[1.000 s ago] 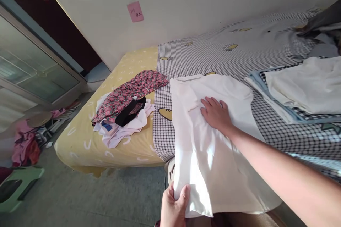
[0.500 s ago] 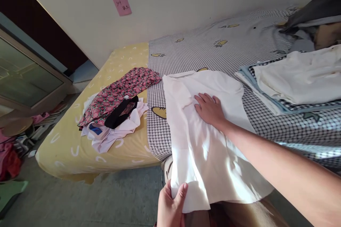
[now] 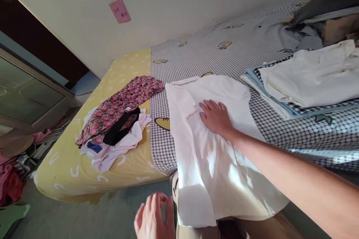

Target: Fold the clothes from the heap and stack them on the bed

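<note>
A white garment (image 3: 213, 164) lies spread over the edge of the bed (image 3: 266, 41), its lower part hanging down toward my lap. My right hand (image 3: 215, 117) rests flat on its upper middle, fingers stretched out. My left hand (image 3: 153, 218) hovers open at the bottom of the view, just left of the garment's lower hem, holding nothing.
A pile of clothes (image 3: 114, 123) with a red floral piece, a black piece and white pieces lies on the yellow sheet (image 3: 70, 171). Folded white and checked clothes (image 3: 308, 78) are stacked at the right. A pink note (image 3: 119, 10) sticks on the wall. Clutter lies on the floor at left.
My left hand has let go of the garment's lower corner and moved left, fingers apart. The hem now hangs free. The right hand stays pressed on the garment.
</note>
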Motion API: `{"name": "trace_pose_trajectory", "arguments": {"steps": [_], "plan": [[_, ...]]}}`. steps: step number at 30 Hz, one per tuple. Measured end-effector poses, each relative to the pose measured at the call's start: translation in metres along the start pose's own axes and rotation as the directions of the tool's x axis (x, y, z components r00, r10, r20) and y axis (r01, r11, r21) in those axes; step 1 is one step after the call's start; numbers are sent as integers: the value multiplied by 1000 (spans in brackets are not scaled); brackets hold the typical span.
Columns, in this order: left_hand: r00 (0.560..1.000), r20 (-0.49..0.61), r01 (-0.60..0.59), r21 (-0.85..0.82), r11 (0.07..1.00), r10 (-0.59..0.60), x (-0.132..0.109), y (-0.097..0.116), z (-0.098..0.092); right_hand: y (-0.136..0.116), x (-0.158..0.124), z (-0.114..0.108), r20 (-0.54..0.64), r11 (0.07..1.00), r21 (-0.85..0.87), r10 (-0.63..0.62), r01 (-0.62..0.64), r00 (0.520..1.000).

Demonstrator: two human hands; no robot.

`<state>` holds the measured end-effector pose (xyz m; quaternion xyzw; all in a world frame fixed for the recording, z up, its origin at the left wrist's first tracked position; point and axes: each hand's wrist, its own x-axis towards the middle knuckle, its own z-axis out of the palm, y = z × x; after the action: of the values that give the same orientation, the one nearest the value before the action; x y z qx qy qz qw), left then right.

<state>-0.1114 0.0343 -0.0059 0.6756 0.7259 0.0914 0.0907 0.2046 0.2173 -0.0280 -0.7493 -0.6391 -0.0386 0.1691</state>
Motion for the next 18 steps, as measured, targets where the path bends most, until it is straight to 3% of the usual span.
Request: {"name": "trace_pose_trajectory", "arguments": {"steps": [2, 4, 6, 9, 11, 13, 15, 18], "plan": [[968, -233, -78, 67, 995, 91, 20, 20, -12, -2, -1, -1, 5, 1000, -2, -4, 4, 1000], [902, -371, -193, 115, 974, 222, 42, 50, -21, -3, -1, -2, 5, 1000, -2, -2, 2, 1000], [819, -429, -344, 163, 925, 380, 65, 87, -27, -5, -1, -3, -9, 1000, 3, -3, 3, 1000], [730, -411, -511, 203, 835, 546, 103, 142, -24, -7, -1, -4, -38, 1000, 18, -13, 14, 999], [729, -361, -552, 193, 811, 582, 130, 167, -13, -8, 0, -5, -37, 999, 36, -7, 8, 999], [773, -231, -560, 188, 807, 591, 152, 179, 5, -9, 0, -5, -27, 998, 56, 0, 2, 1000], [798, -71, -576, 203, 792, 598, 168, 179, 26, -10, 1, -6, -34, 997, 72, -5, 7, 999], [804, -40, -568, 245, 786, 594, 178, 170, 50, -10, 2, -8, -63, 995, 97, -11, 17, 998]]}}
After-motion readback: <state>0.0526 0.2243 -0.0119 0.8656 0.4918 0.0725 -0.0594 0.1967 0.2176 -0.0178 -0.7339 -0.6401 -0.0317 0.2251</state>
